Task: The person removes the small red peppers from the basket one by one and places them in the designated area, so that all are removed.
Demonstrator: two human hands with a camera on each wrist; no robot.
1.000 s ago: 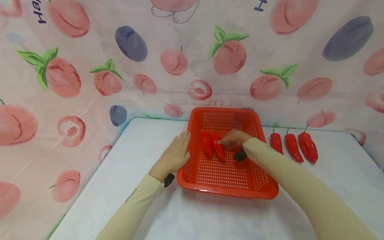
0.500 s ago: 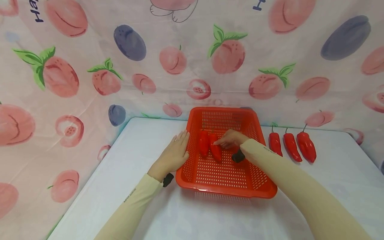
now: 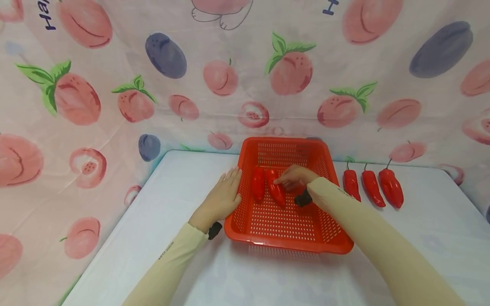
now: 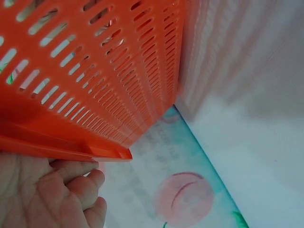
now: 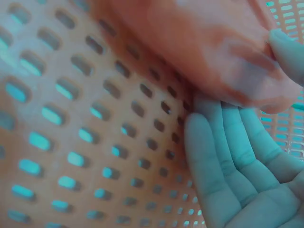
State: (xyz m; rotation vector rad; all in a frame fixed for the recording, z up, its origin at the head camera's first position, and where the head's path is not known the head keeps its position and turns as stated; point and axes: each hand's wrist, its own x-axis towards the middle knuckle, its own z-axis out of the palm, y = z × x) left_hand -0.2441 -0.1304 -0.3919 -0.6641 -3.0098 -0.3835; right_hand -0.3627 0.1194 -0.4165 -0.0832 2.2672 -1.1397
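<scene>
An orange-red perforated plastic basket (image 3: 283, 245) stands on the white table. Two red chili peppers lie inside it: a left pepper (image 3: 258, 185) and a right pepper (image 3: 277, 194). My right hand (image 3: 296, 176) reaches into the basket and pinches the right pepper. In the right wrist view, the thumb (image 5: 287, 52) is on top of that pepper (image 5: 204, 47), and the other fingers (image 5: 242, 137) are at its side, close to the basket floor. My left hand (image 3: 223, 195) rests against the basket's left rim with fingers extended; the left wrist view has its fingers (image 4: 85, 185) just beside the rim.
Three more red peppers lie in a row right of the basket: one partly hidden by the right sleeve (image 3: 351, 182), a middle one (image 3: 373, 188) and a wider one (image 3: 391, 187). A fruit-printed cloth (image 3: 214, 106) hangs behind the white table (image 3: 187, 174).
The left pepper in the basket has shifted a little leftward, and the gap between the two peppers has widened. My right hand has moved slightly left with its pepper; the left hand stays at the rim.
</scene>
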